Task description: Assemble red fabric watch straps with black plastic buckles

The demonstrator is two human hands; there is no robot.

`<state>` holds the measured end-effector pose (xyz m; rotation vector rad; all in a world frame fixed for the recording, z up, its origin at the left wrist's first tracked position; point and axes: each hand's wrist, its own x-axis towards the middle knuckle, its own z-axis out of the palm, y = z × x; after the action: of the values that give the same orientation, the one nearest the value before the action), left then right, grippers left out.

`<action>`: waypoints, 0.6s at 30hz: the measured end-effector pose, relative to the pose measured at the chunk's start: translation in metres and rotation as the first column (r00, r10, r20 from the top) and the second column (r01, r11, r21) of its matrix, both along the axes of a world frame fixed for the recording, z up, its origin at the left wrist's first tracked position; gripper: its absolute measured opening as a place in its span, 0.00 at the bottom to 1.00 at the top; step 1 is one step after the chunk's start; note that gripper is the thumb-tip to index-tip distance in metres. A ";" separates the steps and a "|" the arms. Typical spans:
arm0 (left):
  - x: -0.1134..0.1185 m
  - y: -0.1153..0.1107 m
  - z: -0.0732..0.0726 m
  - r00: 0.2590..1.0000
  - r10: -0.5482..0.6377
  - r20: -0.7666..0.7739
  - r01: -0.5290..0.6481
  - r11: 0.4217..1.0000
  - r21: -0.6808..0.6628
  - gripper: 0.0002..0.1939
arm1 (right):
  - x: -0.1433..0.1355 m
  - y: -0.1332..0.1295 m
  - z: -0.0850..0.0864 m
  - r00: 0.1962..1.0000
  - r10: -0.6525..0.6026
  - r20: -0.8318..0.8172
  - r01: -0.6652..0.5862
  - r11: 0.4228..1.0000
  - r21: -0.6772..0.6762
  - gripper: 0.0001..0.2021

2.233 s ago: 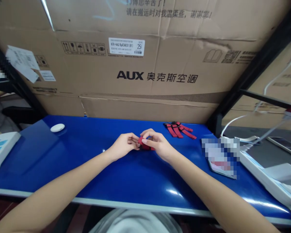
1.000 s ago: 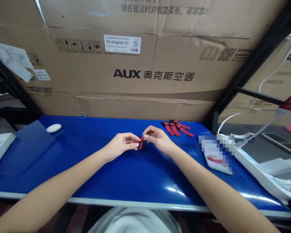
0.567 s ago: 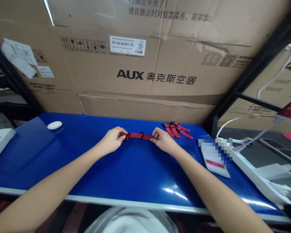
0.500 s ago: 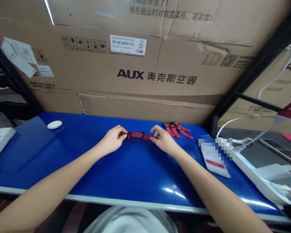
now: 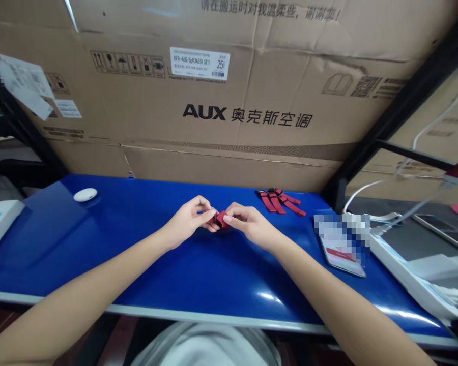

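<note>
A red strap (image 5: 222,219) with a black buckle is bunched between my two hands, above the middle of the blue table. My left hand (image 5: 193,218) pinches its left end near the buckle. On the other side, my right hand (image 5: 248,222) grips the red webbing between thumb and fingers. Part of the strap is hidden by my fingers. Several more red straps (image 5: 277,202) with black buckles lie in a small pile behind and to the right of my right hand.
On the blue table (image 5: 168,284) are a round white object (image 5: 85,194) at the left and a phone (image 5: 339,249) at the right. A large cardboard box (image 5: 213,162) stands behind. White cables and a power strip (image 5: 400,269) run along the right side.
My hands have come closer together. The strap, earlier stretched out between them, is now folded up and mostly covered by my fingers.
</note>
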<state>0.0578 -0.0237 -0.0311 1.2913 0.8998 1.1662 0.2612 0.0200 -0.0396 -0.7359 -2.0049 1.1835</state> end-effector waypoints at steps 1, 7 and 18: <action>0.000 0.001 -0.001 1.000 0.001 -0.004 -0.001 1.000 0.003 0.19 | 0.000 -0.001 0.001 1.000 0.016 0.026 -0.016 1.000 0.005 0.16; 0.002 -0.001 0.001 0.998 0.016 -0.060 -0.016 1.000 -0.014 0.20 | -0.002 -0.008 0.007 0.996 0.070 0.059 -0.068 0.997 -0.038 0.15; 0.003 -0.004 -0.009 0.970 -0.136 -0.201 0.138 0.990 -0.004 0.18 | 0.011 -0.002 0.013 0.928 0.164 0.334 -0.230 0.958 0.170 0.11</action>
<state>0.0604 -0.0272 -0.0404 1.4747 0.9357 0.9450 0.2727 0.0175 -0.0265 -0.6621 -2.4776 0.9926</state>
